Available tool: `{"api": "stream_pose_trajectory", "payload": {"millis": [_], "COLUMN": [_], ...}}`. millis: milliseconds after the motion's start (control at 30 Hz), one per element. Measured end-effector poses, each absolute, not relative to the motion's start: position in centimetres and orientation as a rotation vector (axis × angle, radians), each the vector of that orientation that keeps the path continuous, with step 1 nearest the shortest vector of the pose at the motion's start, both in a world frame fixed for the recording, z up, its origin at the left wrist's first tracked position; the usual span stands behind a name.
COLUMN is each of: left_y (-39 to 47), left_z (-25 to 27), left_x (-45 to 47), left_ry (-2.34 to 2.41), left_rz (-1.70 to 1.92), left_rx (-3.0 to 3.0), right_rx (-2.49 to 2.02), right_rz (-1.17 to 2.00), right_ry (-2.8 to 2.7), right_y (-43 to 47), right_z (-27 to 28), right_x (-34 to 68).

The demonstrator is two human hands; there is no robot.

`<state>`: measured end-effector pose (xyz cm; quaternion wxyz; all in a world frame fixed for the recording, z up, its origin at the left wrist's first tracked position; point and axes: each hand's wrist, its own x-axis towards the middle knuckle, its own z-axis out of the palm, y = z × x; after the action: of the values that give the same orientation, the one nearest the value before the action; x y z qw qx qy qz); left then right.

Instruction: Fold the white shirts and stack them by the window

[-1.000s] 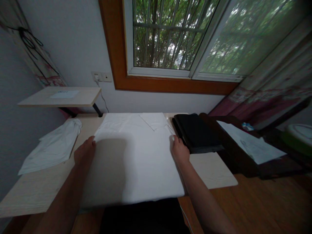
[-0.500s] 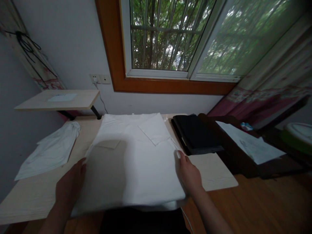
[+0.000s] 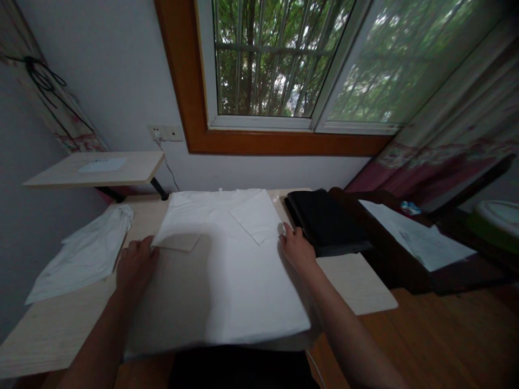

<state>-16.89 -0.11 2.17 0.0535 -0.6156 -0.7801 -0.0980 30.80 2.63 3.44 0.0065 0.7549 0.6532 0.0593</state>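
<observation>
"Shirt [image 3: 239, 294] first: where is it, and what touches it?"
"Flat on the table [image 3: 60, 329]. Left hand [image 3: 135, 262] meets the shirt's left edge, right hand [image 3: 298, 248] its right, fingers curled on both; whether they pinch cloth, I can't tell."
"Anything crowding it?"
"A black case [image 3: 326, 221] sits just beside its right edge; another white cloth [image 3: 85, 256] lies left of it, apart."
"And beyond?"
"The raised shelf [image 3: 97, 172] stands past its far left corner, the window [image 3: 343, 65] behind its far edge."
</observation>
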Motion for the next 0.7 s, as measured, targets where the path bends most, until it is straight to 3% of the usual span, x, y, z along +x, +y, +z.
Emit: {"api": "stream_pose_trajectory", "payload": {"millis": [267,700], "left_y": [1.9,-4.7], "left_z": [1.2,1.0], "left_x": [-14.9,-15.3], "left_ry": [-2.318,-2.347], "left_rz": [-0.269,-0.253], "left_rx": [-1.783,-1.767], "right_rx": [2.509,2.561], "right_rz": [0.338,0.351], "right_ry": [2.038,2.036], "right_y": [5.0,0.5], "right_z": [1.5,0.9], "right_x": [30.4,31.1]}}
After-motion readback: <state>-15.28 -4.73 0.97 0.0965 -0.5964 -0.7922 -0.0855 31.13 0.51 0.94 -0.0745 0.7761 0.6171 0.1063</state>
